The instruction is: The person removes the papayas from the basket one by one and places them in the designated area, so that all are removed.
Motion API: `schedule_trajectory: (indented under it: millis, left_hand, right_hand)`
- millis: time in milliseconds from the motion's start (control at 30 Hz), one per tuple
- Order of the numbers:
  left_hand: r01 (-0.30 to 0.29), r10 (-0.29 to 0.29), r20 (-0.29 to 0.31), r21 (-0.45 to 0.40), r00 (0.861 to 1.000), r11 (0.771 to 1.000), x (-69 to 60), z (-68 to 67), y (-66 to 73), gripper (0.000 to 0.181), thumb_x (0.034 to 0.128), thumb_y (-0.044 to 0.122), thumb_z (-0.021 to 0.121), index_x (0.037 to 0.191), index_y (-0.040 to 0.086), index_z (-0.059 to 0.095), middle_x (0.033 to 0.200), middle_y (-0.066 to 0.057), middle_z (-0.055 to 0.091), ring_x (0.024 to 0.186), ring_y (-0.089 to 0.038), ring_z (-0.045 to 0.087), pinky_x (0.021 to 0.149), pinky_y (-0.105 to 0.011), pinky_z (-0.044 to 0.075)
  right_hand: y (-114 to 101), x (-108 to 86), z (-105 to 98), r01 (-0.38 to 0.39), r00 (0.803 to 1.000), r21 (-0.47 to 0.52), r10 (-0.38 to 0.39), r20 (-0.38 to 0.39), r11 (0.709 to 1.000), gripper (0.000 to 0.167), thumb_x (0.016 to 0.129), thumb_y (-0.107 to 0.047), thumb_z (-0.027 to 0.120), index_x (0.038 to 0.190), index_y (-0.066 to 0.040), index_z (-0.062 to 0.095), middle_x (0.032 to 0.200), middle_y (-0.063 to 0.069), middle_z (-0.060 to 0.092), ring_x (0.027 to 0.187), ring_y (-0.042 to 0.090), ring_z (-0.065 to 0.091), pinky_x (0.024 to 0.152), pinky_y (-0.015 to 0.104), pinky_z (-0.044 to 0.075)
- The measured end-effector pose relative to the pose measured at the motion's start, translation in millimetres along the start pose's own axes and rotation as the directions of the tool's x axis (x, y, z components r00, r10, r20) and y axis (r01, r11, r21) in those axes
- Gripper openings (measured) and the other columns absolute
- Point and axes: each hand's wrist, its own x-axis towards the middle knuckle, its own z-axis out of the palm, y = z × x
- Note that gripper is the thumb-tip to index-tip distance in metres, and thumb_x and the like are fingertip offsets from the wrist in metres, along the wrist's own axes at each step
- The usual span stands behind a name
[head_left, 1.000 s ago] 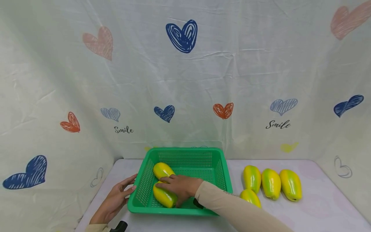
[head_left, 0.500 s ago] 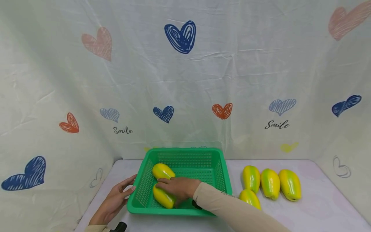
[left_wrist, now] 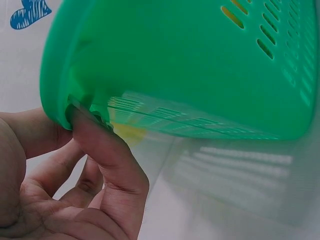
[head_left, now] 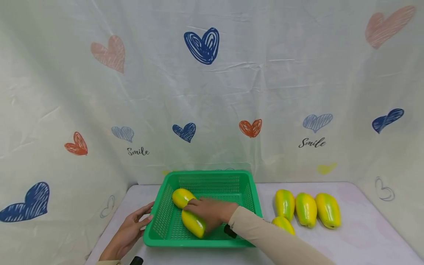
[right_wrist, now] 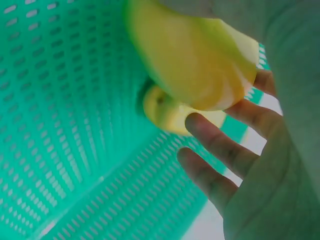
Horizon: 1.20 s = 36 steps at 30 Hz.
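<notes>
A green mesh basket [head_left: 202,243] holds two yellow-green fruits. My right hand [head_left: 213,211] reaches inside and grips the nearer fruit [head_left: 193,224]; the other fruit [head_left: 181,198] lies behind it at the left. In the right wrist view, the thumb side of my hand [right_wrist: 240,155] is on the gripped fruit [right_wrist: 195,55], with two fingers spread below it and the second fruit [right_wrist: 165,112] beyond. My left hand [head_left: 130,229] is at the basket's left side. The left wrist view shows that hand [left_wrist: 112,175] pinching the rim [left_wrist: 52,75] between thumb and finger.
Right of the basket, three similar fruits [head_left: 306,209] stand in a row on the pale table [head_left: 361,235], with a fourth [head_left: 283,223] nearer, partly hidden by my right sleeve [head_left: 271,235]. A white curtain [head_left: 212,95] printed with hearts hangs behind.
My right hand has shifted the nearer fruit a little to the right in the basket, away from the left wall. My left hand stays at the rim. The head view has tilted slightly.
</notes>
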Motion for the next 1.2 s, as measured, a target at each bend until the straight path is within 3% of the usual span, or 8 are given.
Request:
schedule_trajectory:
  millis: [267,600,933,1200]
  left_hand:
    - [-0.005,0.005,0.013,0.004,1.0,1.0,-0.8,-0.6,-2.1,0.058,0.1103,0.008,0.055,0.163,-0.001,0.035,0.147,-0.022,0.042,0.104,-0.019,0.065,0.083,-0.036,0.061]
    - [0.001,-0.001,0.03,0.008,1.0,1.0,1.7,0.5,-1.3,0.059,0.1107,0.01,0.055,0.164,-0.001,0.032,0.147,-0.022,0.04,0.103,-0.018,0.064,0.084,-0.036,0.06]
    - [-0.006,0.005,0.052,0.01,0.999,1.0,3.2,-1.7,-3.7,0.06,0.111,0.011,0.055,0.165,0.0,0.031,0.149,-0.021,0.041,0.106,-0.018,0.064,0.085,-0.036,0.06]
    - [0.001,-0.001,0.054,0.017,0.999,1.0,2.2,-5.8,-2.0,0.061,0.111,0.012,0.055,0.165,-0.001,0.03,0.152,-0.022,0.039,0.106,-0.018,0.063,0.085,-0.036,0.06]
  right_hand:
    - [13,-38.5,-16,-0.059,0.989,0.015,0.06,-0.133,0.998,0.091,0.086,-0.035,0.089,0.161,-0.021,0.041,0.16,0.0,0.044,0.13,0.02,0.051,0.11,0.034,0.048]
    - [25,-106.9,-25,-0.091,0.944,0.097,0.117,-0.307,0.991,0.099,0.081,-0.025,0.093,0.163,-0.013,0.038,0.166,0.006,0.04,0.138,0.028,0.049,0.112,0.047,0.049]
    - [39,-177.0,-20,-0.136,0.857,0.19,0.212,-0.469,0.972,0.103,0.076,-0.019,0.097,0.161,-0.011,0.04,0.163,0.011,0.043,0.141,0.036,0.049,0.109,0.057,0.05]
    - [42,-217.0,-9,-0.243,0.794,0.257,0.344,-0.502,0.936,0.102,0.076,-0.02,0.096,0.162,-0.016,0.042,0.162,0.007,0.045,0.14,0.034,0.05,0.106,0.059,0.053]
